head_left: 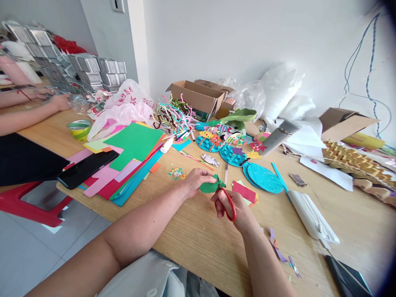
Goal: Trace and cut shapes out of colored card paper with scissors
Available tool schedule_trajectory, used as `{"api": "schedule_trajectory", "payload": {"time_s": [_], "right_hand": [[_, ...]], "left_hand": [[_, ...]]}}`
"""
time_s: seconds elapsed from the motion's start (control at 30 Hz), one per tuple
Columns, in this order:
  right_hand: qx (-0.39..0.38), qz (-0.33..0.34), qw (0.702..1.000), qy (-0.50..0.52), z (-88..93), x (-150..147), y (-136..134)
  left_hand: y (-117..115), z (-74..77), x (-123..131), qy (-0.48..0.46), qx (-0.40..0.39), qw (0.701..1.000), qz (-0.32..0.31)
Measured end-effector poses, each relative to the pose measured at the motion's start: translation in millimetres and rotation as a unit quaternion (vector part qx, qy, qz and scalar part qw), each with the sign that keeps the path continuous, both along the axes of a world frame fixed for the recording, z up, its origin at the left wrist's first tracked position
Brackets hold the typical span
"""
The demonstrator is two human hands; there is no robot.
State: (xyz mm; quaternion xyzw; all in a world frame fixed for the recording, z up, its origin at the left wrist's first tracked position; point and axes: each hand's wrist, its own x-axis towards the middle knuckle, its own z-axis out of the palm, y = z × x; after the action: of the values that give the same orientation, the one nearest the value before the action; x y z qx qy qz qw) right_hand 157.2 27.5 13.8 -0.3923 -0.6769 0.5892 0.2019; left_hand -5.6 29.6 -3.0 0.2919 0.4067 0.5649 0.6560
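My left hand (198, 181) pinches a small piece of green paper (208, 187) above the table's near part. My right hand (238, 208) grips a pair of red-handled scissors (231, 206), with fingers through the loops. The scissors' blades meet the right side of the green paper, which partly hides them. Just beyond my right hand lie small red and yellow paper pieces (244, 192). A heap of tiny coloured paper bits (177, 173) rests left of my left hand. Past the hands are a white paper fish (210, 160) and a pen (226, 174).
Left stands a stack of coloured paper (140, 142) with a black phone (88, 168) on it. Blue discs (264, 177) and decorated paper fish lie beyond. A white power strip (312, 216) and a second phone (346, 274) are at right. Another person's arms (37, 109) reach in at left.
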Motion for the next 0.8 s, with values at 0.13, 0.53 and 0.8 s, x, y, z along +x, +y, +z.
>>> {"api": "schedule_trajectory", "payload": {"time_s": [0.13, 0.53, 0.8], "right_hand": [[0.002, 0.001, 1.000, 0.001, -1.1, -0.1, 0.8], [-0.005, -0.009, 1.000, -0.013, 1.1, -1.9, 0.3], [0.000, -0.012, 0.999, -0.034, 4.7, -2.1, -0.3]], "left_hand": [[0.9, -1.7, 0.3, -0.005, 0.002, 1.000, -0.001], [1.8, -4.8, -0.1, -0.005, -0.001, 1.000, 0.003], [3.0, -7.2, 0.3, 0.000, -0.003, 1.000, 0.016]]}}
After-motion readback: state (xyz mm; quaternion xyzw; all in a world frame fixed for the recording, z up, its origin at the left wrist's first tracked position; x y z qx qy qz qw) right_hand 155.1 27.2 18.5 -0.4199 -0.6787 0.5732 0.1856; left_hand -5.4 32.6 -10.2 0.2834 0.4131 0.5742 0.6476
